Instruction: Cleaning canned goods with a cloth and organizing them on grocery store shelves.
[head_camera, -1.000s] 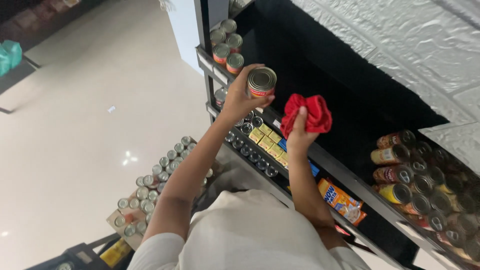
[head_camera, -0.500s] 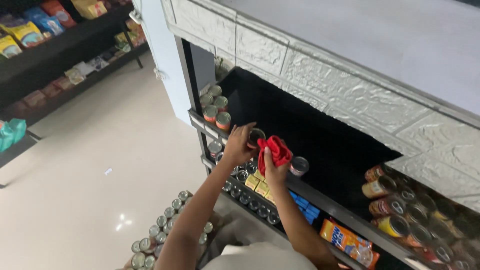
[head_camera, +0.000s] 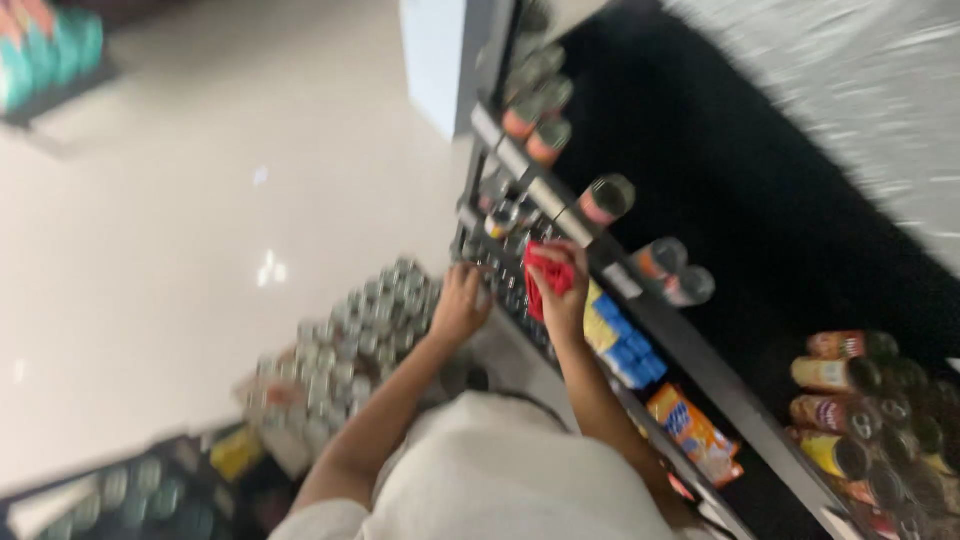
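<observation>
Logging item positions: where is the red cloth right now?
The red cloth is in the right hand, centre of the head view, at the black shelf edge, beside the left hand.

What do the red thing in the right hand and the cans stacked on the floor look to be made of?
The red thing in the right hand looks like soft matte cloth: it bunches and folds. The cans on the floor seem metal, since their tops are silvery and glinting, though the frame is blurred. The left hand hangs just beside them.

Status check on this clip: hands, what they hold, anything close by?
Right hand gripping red cloth at shelf edge. Left hand empty, low by the cans stacked on floor. Frame blurred; nothing blocking.
</observation>
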